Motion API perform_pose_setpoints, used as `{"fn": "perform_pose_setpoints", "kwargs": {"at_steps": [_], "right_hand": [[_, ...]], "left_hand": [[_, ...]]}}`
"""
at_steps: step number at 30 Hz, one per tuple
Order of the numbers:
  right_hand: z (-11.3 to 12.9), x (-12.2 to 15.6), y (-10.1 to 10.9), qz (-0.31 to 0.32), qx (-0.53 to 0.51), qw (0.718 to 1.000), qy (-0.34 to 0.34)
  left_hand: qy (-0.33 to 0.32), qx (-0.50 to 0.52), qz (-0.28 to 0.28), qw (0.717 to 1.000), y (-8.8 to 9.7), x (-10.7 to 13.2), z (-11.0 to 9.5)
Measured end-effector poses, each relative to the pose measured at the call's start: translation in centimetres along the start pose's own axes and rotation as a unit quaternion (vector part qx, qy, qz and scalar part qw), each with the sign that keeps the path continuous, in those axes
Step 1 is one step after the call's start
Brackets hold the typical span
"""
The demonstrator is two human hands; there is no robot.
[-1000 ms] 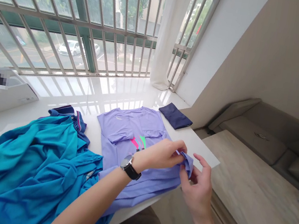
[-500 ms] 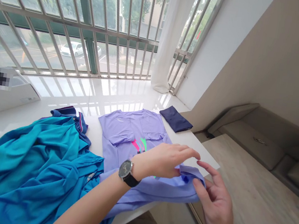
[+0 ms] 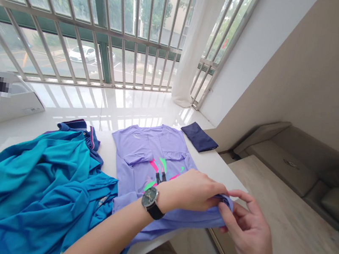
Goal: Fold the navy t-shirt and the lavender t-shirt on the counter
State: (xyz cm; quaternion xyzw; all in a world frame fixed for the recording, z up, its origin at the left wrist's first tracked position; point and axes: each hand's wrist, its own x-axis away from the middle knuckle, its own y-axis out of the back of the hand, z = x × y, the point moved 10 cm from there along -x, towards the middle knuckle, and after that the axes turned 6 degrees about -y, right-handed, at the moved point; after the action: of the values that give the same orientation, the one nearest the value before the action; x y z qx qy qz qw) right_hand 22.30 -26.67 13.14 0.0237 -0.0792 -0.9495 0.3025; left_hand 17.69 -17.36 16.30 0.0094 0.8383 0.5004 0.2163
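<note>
A lavender T-shirt (image 3: pixel 141 144) with a pink, green and black print lies spread on the white sill, its sleeves folded inward. Its near edge is lifted at the right. My left hand (image 3: pixel 193 191), with a black-strapped watch on the wrist, reaches across the shirt and pinches that raised edge. Close beside it, my right hand (image 3: pixel 245 225) grips the same corner of cloth between thumb and fingers. The fingertips of both hands nearly meet there, and the cloth partly hides them.
Crumpled teal and blue clothes (image 3: pixel 33 191) are heaped at the left, with a striped-collar garment (image 3: pixel 90 138) behind. A folded navy cloth (image 3: pixel 199 137) lies at the back right. A white box (image 3: pixel 28 100) stands far left. Beyond the sill are a marble-look table (image 3: pixel 287 214) and a sofa (image 3: pixel 294 151).
My left hand has moved right and slightly down, and its fingers have closed on the shirt's raised edge beside my right hand. More of the shirt's print shows now.
</note>
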Motion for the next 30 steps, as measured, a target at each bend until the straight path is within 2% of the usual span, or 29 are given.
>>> {"fn": "perform_pose_setpoints", "kwargs": {"at_steps": [5,8,12,15,19,23,27,30], "right_hand": [[1.1,0.6,-0.1,-0.008,-0.016,0.999,0.04],[2.0,1.1,-0.4,-0.004,-0.021,0.995,0.094],[3.5,1.0,0.4,-0.031,0.044,0.979,0.195],[4.9,0.5,0.5,-0.006,0.126,0.954,0.271],[5.3,-0.8,-0.3,0.068,0.252,0.926,0.272],[5.5,-1.4,-1.0,0.098,0.285,0.911,0.282],[4.7,-2.2,-1.6,0.107,0.256,0.921,0.274],[3.7,-3.0,-1.6,0.098,0.22,0.938,0.251]], "left_hand": [[0.002,-0.011,-0.011,1.0,1.4,0.4,0.5],[0.006,-0.01,-0.018,1.0,2.1,0.6,0.8],[-0.002,0.015,-0.012,1.0,2.2,0.7,0.9],[0.001,0.027,-0.016,1.0,2.2,0.7,1.1],[0.005,0.026,-0.015,1.0,2.2,0.7,1.3],[0.014,0.016,0.002,1.0,1.9,0.9,1.4],[-0.001,0.014,0.003,1.0,1.9,1.2,1.3],[-0.007,0.04,-0.016,0.999,3.3,1.8,1.6]]}}
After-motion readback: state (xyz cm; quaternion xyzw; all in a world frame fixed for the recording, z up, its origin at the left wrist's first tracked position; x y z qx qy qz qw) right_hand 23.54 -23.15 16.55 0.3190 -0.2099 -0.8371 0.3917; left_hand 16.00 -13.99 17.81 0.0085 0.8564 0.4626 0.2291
